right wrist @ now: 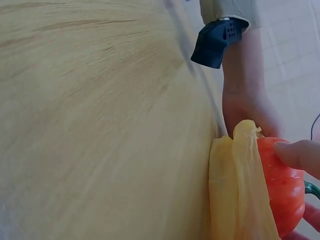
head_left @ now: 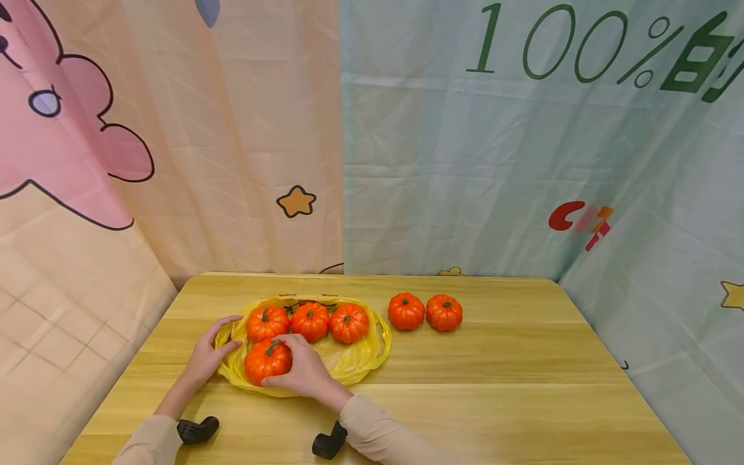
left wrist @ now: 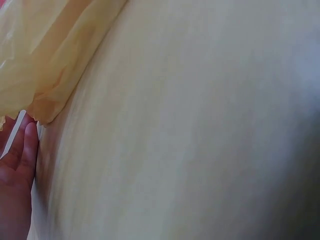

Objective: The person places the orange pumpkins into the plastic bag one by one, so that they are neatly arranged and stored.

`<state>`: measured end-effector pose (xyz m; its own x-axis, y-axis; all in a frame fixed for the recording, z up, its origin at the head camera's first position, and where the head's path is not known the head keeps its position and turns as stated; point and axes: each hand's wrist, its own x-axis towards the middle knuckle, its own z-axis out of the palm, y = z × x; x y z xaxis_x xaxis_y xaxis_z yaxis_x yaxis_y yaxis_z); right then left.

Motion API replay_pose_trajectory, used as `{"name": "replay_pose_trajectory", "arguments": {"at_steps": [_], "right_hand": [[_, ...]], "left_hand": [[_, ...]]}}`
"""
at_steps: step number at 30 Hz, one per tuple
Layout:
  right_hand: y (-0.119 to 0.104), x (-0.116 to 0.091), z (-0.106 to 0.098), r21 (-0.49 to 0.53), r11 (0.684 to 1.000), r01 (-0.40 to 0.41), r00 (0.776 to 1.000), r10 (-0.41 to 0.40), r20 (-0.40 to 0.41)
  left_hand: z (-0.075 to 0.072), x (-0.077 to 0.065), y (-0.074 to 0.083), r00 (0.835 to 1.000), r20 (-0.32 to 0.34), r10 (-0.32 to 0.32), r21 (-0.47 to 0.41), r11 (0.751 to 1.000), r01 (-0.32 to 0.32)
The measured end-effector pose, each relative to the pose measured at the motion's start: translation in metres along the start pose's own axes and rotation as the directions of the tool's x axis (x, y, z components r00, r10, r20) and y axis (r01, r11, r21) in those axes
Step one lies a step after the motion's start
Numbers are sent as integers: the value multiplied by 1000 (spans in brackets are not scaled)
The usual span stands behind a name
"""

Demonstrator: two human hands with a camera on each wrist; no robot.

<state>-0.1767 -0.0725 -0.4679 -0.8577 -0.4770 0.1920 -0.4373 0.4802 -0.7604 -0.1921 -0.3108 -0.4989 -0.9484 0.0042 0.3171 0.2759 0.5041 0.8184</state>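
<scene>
A yellow plastic bag (head_left: 349, 369) lies spread on the table with its mouth up. Along its far side sit three small orange pumpkins (head_left: 267, 323) with green stems. My right hand (head_left: 307, 369) grips another pumpkin (head_left: 267, 363) at the bag's near left, thumb on the near side and fingers by the stem. The right wrist view shows this pumpkin (right wrist: 286, 192) beside the bag's folded rim (right wrist: 245, 185). At the bag's left edge my left hand (head_left: 207, 355) touches the plastic with fairly straight, spread fingers. Its fingertips are partly hidden behind the bag (left wrist: 55, 65) in the left wrist view.
Two more pumpkins (head_left: 405, 311) (head_left: 444, 312) stand side by side on the wooden table (head_left: 494, 387), right of the bag. Printed curtains (head_left: 442, 161) enclose the table behind and at both sides. Black wrist devices (head_left: 199, 430) sit at both sleeves.
</scene>
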Motion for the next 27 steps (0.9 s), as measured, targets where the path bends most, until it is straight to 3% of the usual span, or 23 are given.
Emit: {"name": "replay_pose_trajectory", "arguments": {"at_steps": [27], "right_hand": [[-1, 6, 14, -8, 1000, 12, 1000, -12, 2]], "left_hand": [[1, -2, 2, 1000, 2, 30, -13, 999, -30]]}}
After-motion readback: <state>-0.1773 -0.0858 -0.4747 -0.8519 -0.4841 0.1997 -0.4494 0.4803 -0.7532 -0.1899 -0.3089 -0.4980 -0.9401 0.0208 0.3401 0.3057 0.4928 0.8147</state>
